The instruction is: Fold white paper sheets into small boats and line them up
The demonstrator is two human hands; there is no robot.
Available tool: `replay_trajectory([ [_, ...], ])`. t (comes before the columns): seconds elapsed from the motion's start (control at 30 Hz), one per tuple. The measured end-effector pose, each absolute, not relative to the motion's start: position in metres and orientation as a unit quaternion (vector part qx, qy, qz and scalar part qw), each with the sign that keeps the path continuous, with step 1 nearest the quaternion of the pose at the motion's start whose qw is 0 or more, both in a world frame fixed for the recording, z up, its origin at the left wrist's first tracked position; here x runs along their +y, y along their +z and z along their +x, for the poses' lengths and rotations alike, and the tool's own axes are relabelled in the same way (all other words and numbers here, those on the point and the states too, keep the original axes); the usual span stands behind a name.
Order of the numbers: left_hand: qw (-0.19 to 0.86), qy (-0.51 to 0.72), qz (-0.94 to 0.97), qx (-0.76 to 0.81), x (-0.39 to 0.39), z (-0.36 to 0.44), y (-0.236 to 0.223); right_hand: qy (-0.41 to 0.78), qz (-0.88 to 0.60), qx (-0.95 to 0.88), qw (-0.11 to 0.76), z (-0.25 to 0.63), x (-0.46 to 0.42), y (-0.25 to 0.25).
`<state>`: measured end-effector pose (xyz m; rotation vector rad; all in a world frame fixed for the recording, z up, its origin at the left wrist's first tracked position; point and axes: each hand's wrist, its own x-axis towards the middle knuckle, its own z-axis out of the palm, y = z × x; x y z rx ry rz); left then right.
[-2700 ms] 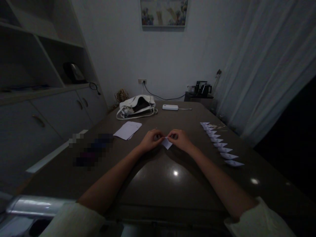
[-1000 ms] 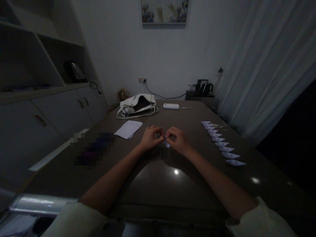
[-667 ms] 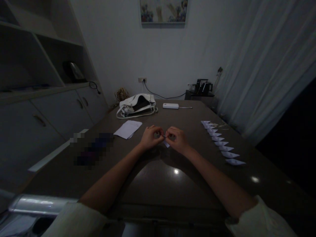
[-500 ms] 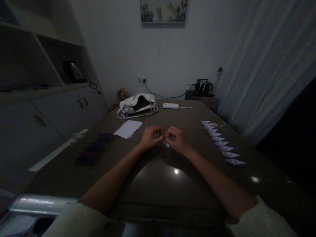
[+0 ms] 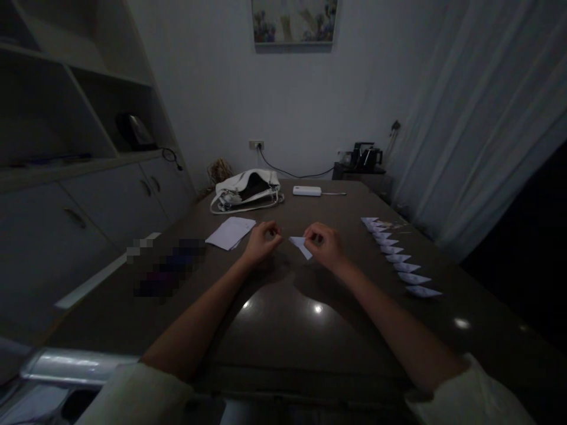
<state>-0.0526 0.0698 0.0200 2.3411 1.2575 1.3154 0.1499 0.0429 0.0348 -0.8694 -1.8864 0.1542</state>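
Observation:
My right hand (image 5: 325, 245) pinches a small white folded paper (image 5: 301, 245), triangular in outline with one point hanging down, above the middle of the table. To its left, my left hand (image 5: 263, 241) is apart from the paper, its thumb and fingertips closed together. A tiny pale speck shows at those fingertips, too small to name. Beyond my left hand lies a stack of white paper sheets (image 5: 231, 232). Along the right side, several folded paper boats (image 5: 396, 258) stand in a row.
A white handbag (image 5: 248, 188) rests at the back left of the dark table (image 5: 283, 342), with a white power bank (image 5: 306, 191) and its short cable to the right. Small scraps (image 5: 392, 225) lie by the far boats. A pixelated dark patch (image 5: 170, 268) covers something at left.
My hands have moved apart. The left one has let go of the folded paper and shifted left; the right one keeps the paper, which now shows more fully.

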Motion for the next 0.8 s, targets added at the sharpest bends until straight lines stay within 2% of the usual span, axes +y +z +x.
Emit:
replay_trajectory([
  [0.43, 0.074, 0.408, 0.818, 0.399, 0.058, -0.040, 0.022, 0.080, -0.339, -0.804, 0.481, 0.144, 0.040, 0.029],
  [0.67, 0.072, 0.421, 0.800, 0.422, 0.067, -0.048, 0.019, 0.081, -0.352, -0.781, 0.510, 0.147, 0.041, 0.032],
  [0.8, 0.081, 0.431, 0.799, 0.412, 0.063, -0.044, 0.020, 0.094, -0.364, -0.781, 0.499, 0.149, 0.045, 0.029],
])
